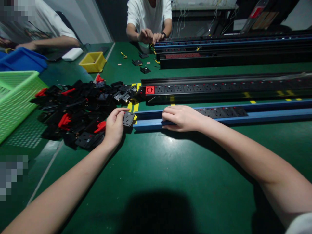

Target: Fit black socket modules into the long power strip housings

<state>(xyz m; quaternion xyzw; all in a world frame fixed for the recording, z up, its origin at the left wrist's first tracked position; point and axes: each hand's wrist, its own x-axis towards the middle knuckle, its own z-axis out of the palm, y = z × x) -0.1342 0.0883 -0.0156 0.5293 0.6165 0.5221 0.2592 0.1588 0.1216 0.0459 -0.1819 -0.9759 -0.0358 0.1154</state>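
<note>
In my left hand (115,127), closed with thumb and fingers, is a black socket module (128,119), just off the left end of a long blue rail (149,124). My right hand (181,117) is curled over that rail, its fingers gripping the channel's edges. Something dark shows under those fingers, but I cannot make it out. To the right of this hand, a row of black socket modules (218,112) with small red dots sits inside the channel. A heap of loose black modules (80,107), with some red pieces, lies left of my left hand.
Behind the blue rail lies a black rail (219,90) with a red socket (149,90) at its left end. A green basket (18,97), a blue bin (26,60) and a yellow bin (94,62) stand left. Co-workers sit opposite (149,19) and at the far left.
</note>
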